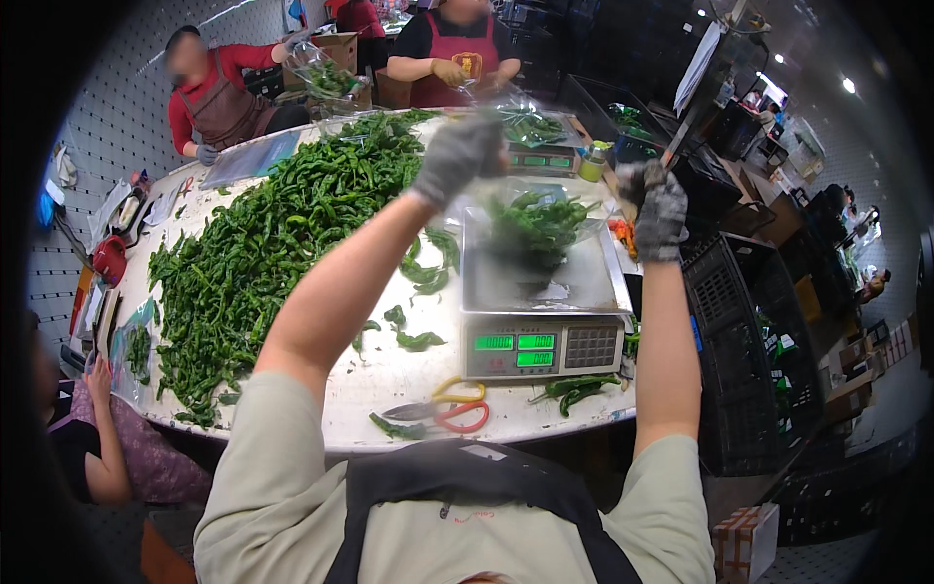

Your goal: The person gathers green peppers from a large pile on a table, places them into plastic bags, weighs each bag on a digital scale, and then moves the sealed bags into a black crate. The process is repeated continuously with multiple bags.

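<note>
Both my hands wear grey gloves and are raised at either side of a clear plastic bag of green peppers (543,226), which is blurred above the steel pan of a digital scale (543,347). My left hand (463,160), blurred, has its fingers closed near the bag's upper left. At the upper right, my right hand (657,212) is closed too; whether it grips the bag's edge cannot be told. A big heap of green peppers (292,219) covers the table's left part. Scissors with red and yellow handles (460,405) lie below the scale, beside a loose pepper (398,427).
Across the table (350,394), two people in aprons handle bags by a second scale (540,160). Another person sits at the left edge. A green bottle (592,162) stands right of that scale. Black plastic crates (744,350) flank the table's right side.
</note>
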`<state>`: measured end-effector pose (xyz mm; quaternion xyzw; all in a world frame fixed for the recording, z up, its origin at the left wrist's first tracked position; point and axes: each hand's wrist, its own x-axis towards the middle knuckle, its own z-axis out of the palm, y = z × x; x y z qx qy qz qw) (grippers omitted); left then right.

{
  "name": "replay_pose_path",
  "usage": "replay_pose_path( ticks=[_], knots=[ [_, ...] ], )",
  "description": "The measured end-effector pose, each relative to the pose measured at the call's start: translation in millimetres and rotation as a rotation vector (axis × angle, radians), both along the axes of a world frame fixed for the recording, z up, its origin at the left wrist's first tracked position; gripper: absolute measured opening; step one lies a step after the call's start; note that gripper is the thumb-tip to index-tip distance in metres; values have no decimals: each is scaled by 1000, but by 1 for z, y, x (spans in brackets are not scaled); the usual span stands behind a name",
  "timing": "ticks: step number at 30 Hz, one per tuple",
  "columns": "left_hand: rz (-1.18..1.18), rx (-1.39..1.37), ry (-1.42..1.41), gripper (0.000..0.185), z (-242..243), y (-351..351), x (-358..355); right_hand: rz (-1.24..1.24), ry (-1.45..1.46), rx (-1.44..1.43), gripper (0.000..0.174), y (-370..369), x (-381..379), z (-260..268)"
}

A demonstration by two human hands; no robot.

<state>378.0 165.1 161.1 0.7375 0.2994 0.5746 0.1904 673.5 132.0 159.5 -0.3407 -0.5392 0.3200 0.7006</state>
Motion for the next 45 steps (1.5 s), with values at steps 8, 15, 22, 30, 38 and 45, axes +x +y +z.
replay_pose_path(
  ticks=[8, 15, 22, 30, 38, 45],
  knots=[
    [493, -152, 136, 36, -145, -64, 18, -478, -400, -358, 26, -42, -16, -148],
    [501, -739, 662, 36, -116, -92, 23, -480, -1107, -614, 34, -44, -25, -186],
    [209, 174, 586, 65, -110, -89, 43, -502, -1129, -626, 34, -52, -23, -182],
    [79, -240, 953, 73, -153, -82, 35, -634, -1015, -469, 43, -74, -38, -135],
    [-25, -550, 833, 82, -127, -93, 13, -212, -1356, -309, 72, -45, -62, -159],
    [22, -455, 1004, 93, -147, -133, -20, 112, -1064, -392, 79, -85, -7, -184]
  ],
)
